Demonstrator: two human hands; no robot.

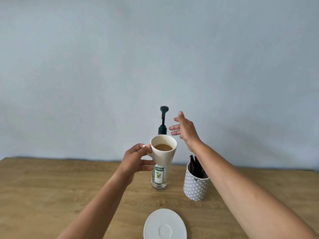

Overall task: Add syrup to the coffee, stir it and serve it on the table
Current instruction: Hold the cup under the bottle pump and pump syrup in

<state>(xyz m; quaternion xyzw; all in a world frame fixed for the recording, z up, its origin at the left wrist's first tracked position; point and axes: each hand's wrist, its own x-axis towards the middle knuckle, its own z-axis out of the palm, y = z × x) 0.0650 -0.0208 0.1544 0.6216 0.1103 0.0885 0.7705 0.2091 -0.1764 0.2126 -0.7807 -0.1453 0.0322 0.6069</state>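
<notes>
My left hand [136,159] grips the handle of a cream cup [164,155] of light brown coffee, held in the air in front of the syrup bottle [159,176]. The clear bottle stands on the wooden table [51,187] and carries a dark pump [163,118] whose spout is above and behind the cup. To the right of the pump, level with its neck, my right hand [185,130] is raised with spread fingers and touches nothing. A white saucer [164,225] lies bare at the table's near edge.
A grey-and-white patterned cup [196,185] holding several dark stir sticks [196,167] stands right of the bottle, under my right forearm. A plain pale wall rises behind the table.
</notes>
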